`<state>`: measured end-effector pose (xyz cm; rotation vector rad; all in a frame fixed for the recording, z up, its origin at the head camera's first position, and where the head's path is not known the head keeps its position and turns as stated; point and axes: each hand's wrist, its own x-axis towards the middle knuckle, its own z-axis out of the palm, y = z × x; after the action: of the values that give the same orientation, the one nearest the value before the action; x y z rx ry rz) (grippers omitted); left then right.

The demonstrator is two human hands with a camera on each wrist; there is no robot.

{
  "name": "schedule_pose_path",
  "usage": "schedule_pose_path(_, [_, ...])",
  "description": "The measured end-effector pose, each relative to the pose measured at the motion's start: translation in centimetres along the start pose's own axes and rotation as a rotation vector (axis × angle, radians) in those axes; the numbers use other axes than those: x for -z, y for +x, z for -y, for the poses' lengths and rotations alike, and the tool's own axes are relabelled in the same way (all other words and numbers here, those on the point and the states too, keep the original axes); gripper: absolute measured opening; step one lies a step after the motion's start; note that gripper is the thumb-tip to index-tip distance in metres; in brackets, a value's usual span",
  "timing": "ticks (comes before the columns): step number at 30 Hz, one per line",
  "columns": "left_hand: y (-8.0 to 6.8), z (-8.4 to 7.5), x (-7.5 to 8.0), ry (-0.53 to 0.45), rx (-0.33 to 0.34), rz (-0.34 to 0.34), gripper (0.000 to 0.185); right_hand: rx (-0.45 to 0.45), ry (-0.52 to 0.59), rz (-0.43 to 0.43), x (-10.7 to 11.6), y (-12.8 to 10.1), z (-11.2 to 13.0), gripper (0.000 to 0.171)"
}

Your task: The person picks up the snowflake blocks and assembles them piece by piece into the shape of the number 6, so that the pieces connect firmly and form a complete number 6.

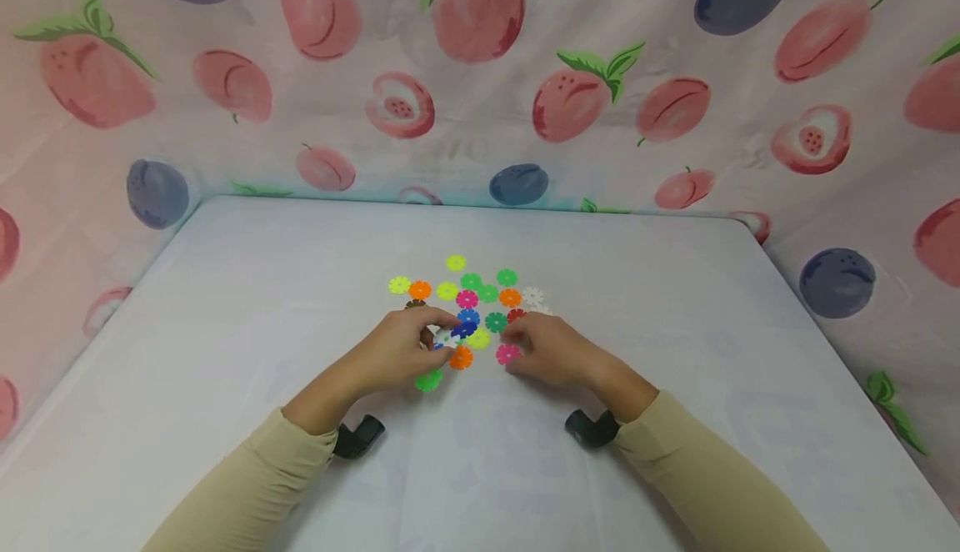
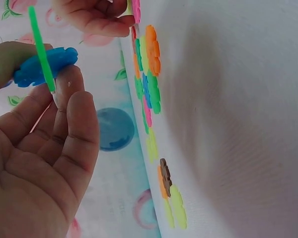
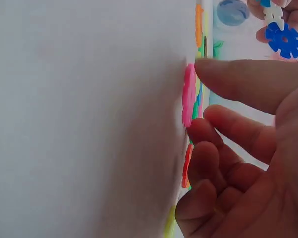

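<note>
My left hand [image 1: 401, 348] pinches a few notched plastic discs joined together. In the right wrist view, a white disc [image 3: 273, 16] and a dark blue disc [image 3: 284, 40] show in this joined piece. The left wrist view shows a blue disc [image 2: 45, 67] with a bright green disc [image 2: 41, 49] slotted across it, above the palm. My right hand [image 1: 551, 348] is low over the table, its thumb and curled fingers at opposite edges of a pink disc [image 3: 188, 95]. That pink disc lies flat, close to the tabletop. A red disc [image 3: 187, 167] is beside the right fingers.
Loose discs in several colours are spread around both hands, among them an orange disc [image 1: 461, 358], a green disc [image 1: 428, 381] and a yellow disc [image 1: 455, 263]. They lie on a white-covered table [image 1: 480, 477]. A fruit-patterned curtain [image 1: 465, 152] hangs behind the table.
</note>
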<state>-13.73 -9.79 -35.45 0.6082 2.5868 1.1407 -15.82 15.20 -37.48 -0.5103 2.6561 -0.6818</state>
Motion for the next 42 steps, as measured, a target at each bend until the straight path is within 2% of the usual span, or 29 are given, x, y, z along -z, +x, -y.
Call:
schedule_pose_path(4, [0.05, -0.06, -0.03, 0.008, -0.003, -0.001, 0.037, 0.029, 0.007, -0.003, -0.15, 0.1, 0.09, 0.043])
schedule_pose_path(8, [0.05, -0.12, -0.05, 0.013, -0.007, -0.004, 0.037, 0.002, 0.006, 0.013, -0.17, 0.19, 0.35, 0.042])
schedule_pose_path(14, [0.02, -0.17, -0.07, 0.009, -0.011, -0.005, 0.037, -0.026, 0.018, 0.033, -0.15, 0.28, 0.33, 0.027])
schedule_pose_path(19, [0.04, -0.12, -0.1, 0.003, -0.009, -0.003, 0.037, -0.041, 0.001, 0.025, -0.15, 0.29, 0.34, 0.033])
schedule_pose_path(24, [0.08, -0.05, -0.18, -0.002, -0.017, -0.002, 0.036, -0.036, 0.008, 0.053, -0.14, 0.33, 0.28, 0.022])
schedule_pose_path(30, [0.07, -0.01, -0.21, -0.007, -0.016, 0.003, 0.036, -0.065, 0.005, 0.053, -0.16, 0.28, 0.31, 0.034])
schedule_pose_path(37, [0.02, 0.01, -0.23, -0.009, -0.024, 0.004, 0.036, -0.05, 0.021, 0.099, 0.05, 0.16, 0.38, 0.025])
schedule_pose_path(42, [0.01, 0.05, -0.18, -0.004, -0.03, 0.003, 0.035, -0.035, 0.034, 0.082, 0.12, -0.17, 0.18, 0.025])
